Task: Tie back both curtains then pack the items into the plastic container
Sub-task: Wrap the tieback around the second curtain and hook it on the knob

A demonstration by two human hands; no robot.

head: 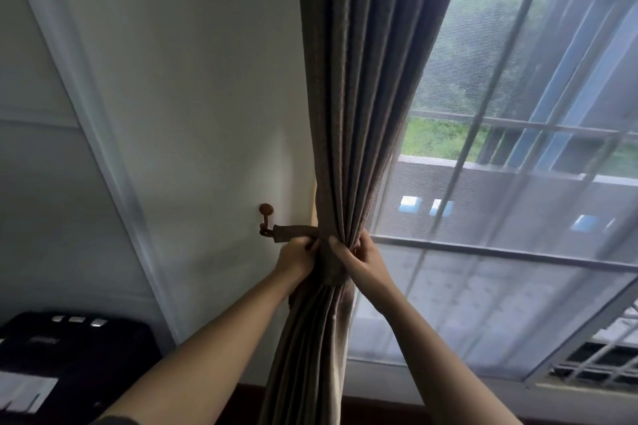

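Far down and left of the left hand [297,257], a black appliance [69,348] with small silver buttons is sitting low in view. We are not making out what it is. Above it, a pale trim strip [103,134] is slanting up the wall [193,79], well left of both hands.

Just up and left of the left hand, a small brown hook [266,220] is sticking out of the wall. The tieback [293,232], a dark fabric band, is hanging from that hook and running right, straight into the left hand's fingers. The left hand is curling its fingers round the tieback where the band is meeting the cloth.

Between the two hands, the curtain [362,79] is hanging gathered into a tight grey-brown bunch. Its pleats are fanning wider above the hands and falling loose below the wrists. The band is wrapping round the bunch at hand height.

The right hand [359,259] is gripping the curtain from the right side, its fingers digging into the folds just above the band. The two hands are sitting near each other, with the bunch between them.

Right of the right hand, the window [518,155] is showing a mesh screen, pale bars and greenery outside.
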